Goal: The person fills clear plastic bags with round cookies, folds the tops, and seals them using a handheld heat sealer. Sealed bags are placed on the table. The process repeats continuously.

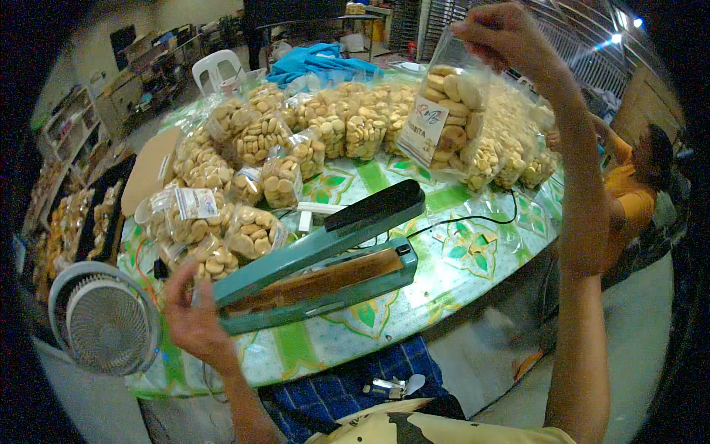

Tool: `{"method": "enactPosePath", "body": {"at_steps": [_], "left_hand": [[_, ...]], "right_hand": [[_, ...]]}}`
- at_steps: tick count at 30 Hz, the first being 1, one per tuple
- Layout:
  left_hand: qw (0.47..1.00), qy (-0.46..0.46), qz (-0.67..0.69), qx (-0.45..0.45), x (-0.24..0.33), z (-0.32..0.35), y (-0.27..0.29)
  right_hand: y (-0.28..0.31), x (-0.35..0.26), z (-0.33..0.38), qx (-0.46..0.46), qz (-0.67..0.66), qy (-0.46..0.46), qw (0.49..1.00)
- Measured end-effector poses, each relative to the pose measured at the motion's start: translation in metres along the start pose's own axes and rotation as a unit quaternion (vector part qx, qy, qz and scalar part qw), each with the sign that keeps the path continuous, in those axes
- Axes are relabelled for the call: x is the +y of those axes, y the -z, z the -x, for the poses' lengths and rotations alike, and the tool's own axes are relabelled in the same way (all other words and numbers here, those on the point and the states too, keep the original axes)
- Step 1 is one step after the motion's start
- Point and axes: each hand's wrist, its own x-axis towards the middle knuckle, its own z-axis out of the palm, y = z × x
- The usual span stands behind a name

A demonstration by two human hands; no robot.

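Note:
My right hand (506, 35) is raised at the upper right, its fingers pinching the top of a clear plastic bag of round cookies (452, 92). The bag hangs upright above the far side of the table and has a white label on its front. At the lower left, my left hand (198, 318) is beside the hinge end of a teal impulse sealer (296, 259), fingers apart and nothing visible in them. The sealer's long arm, with a black handle (377, 203), is lifted off its base, where a brown strip shows.
Many filled cookie bags (281, 133) crowd the far and left parts of the patterned table (473, 244). A round fan (107, 318) stands at the left edge, near a cardboard piece (148, 170). A black cord (473, 219) crosses the tabletop. Someone in orange (629, 192) sits at the right.

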Motion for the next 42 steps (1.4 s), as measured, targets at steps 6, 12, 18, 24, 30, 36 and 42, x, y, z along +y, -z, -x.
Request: {"method": "enactPosePath", "body": {"at_steps": [6,12,18,24,30,36,42], "left_hand": [[0.880,0.126,0.392,-0.236,0.062,0.093,-0.080],[0.802,0.209,0.537,-0.155,0.104,0.091,-0.102],[0.754,0.282,0.592,-0.038,0.107,0.091,-0.094],[0.820,0.294,0.488,-0.052,0.075,0.088,-0.056],[0.773,0.346,0.509,-0.154,0.062,0.094,-0.014],[0.695,0.419,0.559,-0.170,0.040,0.099,0.005],[0.688,0.457,0.529,-0.193,0.024,0.107,0.014]], "right_hand": [[-0.011,-0.111,0.036,0.068,-0.040,0.089,0.993],[-0.033,-0.156,0.069,0.084,-0.037,0.104,0.990],[-0.021,-0.184,0.079,-0.058,-0.096,0.007,0.994],[-0.042,-0.152,0.126,-0.040,0.029,0.166,0.985],[-0.072,-0.151,0.148,-0.219,-0.001,0.188,0.958],[-0.101,-0.151,0.158,-0.349,-0.023,0.210,0.913],[-0.133,-0.149,0.173,-0.420,-0.036,0.241,0.874]]}}
